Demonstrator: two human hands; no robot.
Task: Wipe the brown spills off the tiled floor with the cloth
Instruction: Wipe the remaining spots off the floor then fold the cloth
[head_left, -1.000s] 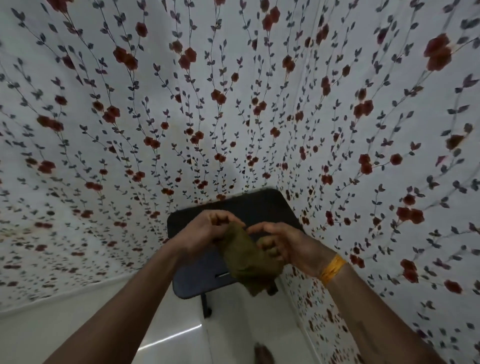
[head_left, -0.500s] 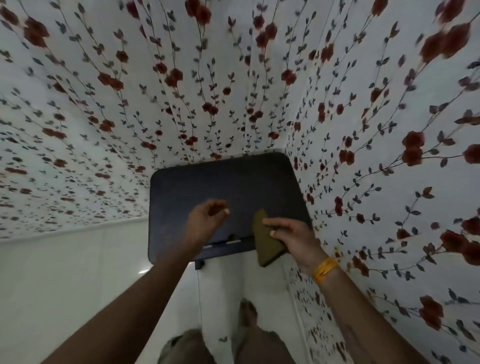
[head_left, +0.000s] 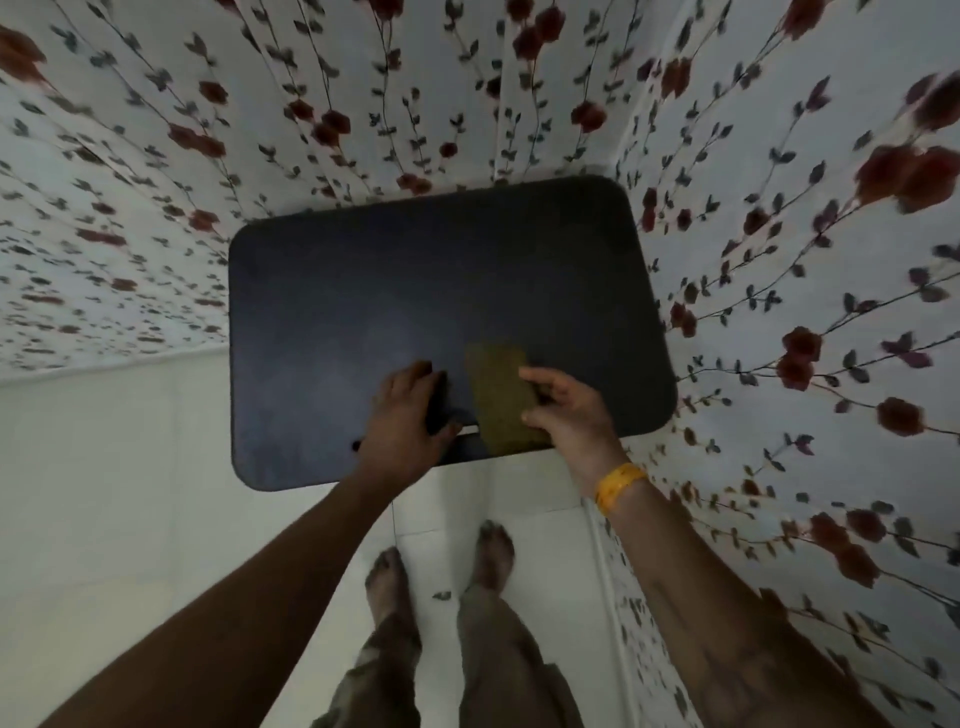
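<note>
Two bare hands reach forward over a dark, round-cornered counter (head_left: 395, 291) that stands in a corner between walls covered in a floral pattern (head_left: 810, 270) of red blossoms and dark leafy vines on white. The right hand (head_left: 569, 410) has its grip closed on a folded olive-brown cloth (head_left: 501, 397), thumb and fingertips pinching the cloth's right side; the cloth sits over the counter near its front edge, right of centre, and whether it lies flat on the surface or is held just above cannot be told. A yellow wristband (head_left: 621, 486) circles the right wrist. The left hand (head_left: 408, 415) is just beside the cloth on its left, apart from it, with its grip released: the fingers are spread and loosely bent over the counter's front edge, holding nothing. A thin pale line (head_left: 467, 430) and a small dark knob (head_left: 356, 445) show at the counter's front edge between and beside the hands. Below the counter lies the white tiled floor (head_left: 130, 493), with a grout line running toward the viewer. The person's two bare feet (head_left: 387, 577) stand on the tiles near the counter's front edge, above mottled trouser legs (head_left: 498, 654). A small dark speck (head_left: 441, 596) lies on the tile between the feet. The frame is somewhat blurred, so finer marks on the floor cannot be made out.
</note>
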